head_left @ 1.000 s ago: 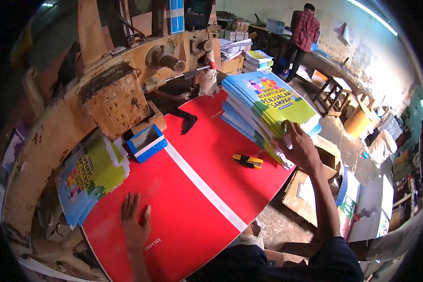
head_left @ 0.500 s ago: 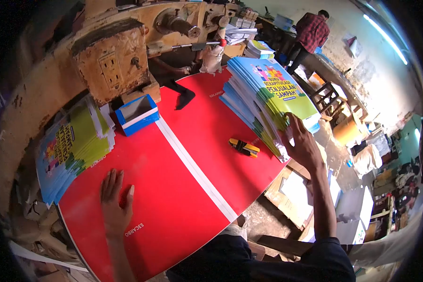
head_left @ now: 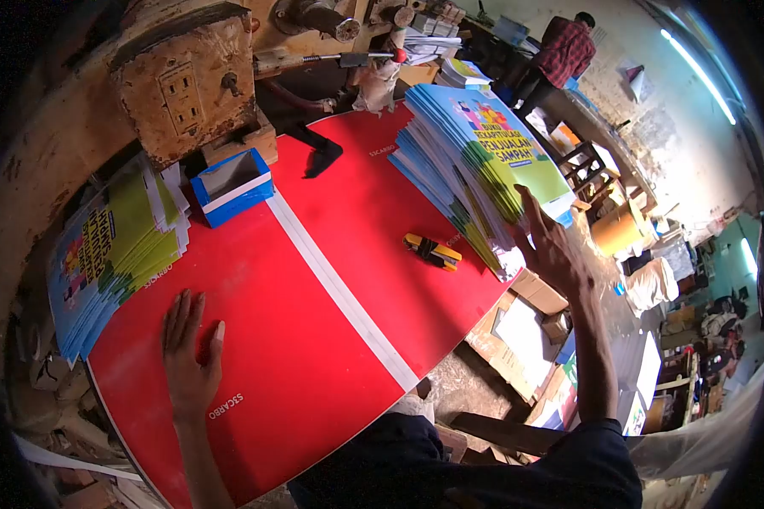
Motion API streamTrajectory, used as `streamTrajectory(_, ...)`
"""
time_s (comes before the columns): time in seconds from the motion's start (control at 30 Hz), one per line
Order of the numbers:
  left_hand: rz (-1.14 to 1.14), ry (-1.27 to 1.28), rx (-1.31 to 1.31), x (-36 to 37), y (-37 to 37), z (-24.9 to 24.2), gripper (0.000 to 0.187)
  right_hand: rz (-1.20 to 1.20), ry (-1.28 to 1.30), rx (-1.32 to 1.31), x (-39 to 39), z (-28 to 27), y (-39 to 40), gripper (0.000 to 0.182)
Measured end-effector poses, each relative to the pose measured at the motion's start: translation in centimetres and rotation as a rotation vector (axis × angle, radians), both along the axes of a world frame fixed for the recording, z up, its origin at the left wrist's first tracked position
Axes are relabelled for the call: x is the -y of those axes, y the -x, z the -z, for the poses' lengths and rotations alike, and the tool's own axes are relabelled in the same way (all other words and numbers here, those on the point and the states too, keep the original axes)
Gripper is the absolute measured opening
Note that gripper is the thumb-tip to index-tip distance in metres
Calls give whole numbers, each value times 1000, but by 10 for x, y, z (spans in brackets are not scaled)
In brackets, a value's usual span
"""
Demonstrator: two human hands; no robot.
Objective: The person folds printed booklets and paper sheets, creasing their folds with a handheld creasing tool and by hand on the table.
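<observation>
My left hand [head_left: 191,356] lies flat on the red board [head_left: 314,339], fingers stretched and thumb apart, holding nothing. At the right, a tall fanned stack of blue-and-green booklets [head_left: 505,153] shows yellow lettering on its top cover. My right hand [head_left: 558,254] is at the near corner of that stack, index finger stretched over the cover; its other fingers are partly hidden, and nothing is visibly gripped. A second fanned pile of the same booklets [head_left: 115,246] rests on the board's left side. Between the piles lies a yellow-and-black cutter-like tool [head_left: 433,251].
A blue open box [head_left: 232,188] stands at the board's back edge beside a worn machine block [head_left: 182,85]. A black bracket [head_left: 321,159] reaches over the board. Cartons [head_left: 539,293] sit below on the right. A person in a checked shirt [head_left: 564,47] stands far back.
The view has shifted slightly, so the board and piles appear higher and further left. My right hand's index finger is now straighter over the cover. My left hand stays flat on the board.
</observation>
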State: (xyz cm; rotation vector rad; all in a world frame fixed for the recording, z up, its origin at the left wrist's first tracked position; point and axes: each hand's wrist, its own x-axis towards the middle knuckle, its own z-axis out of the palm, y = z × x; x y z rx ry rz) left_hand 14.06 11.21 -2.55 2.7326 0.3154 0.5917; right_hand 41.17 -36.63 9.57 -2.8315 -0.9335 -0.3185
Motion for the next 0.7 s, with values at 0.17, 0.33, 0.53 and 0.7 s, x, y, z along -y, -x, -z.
streamTrajectory(0.17,-8,7,-16,0,-1,1,53,-14,80,39,-2,-4,0,71)
streamTrajectory(0.33,-1,9,-11,0,-1,-2,53,-42,146,14,5,-5,-12,73)
streamTrajectory(0.53,-5,3,-5,0,-1,-2,53,-100,266,71,12,-3,-23,78)
streamTrajectory(0.7,0,-9,8,1,-2,-9,52,-58,443,95,-8,-1,-23,86)
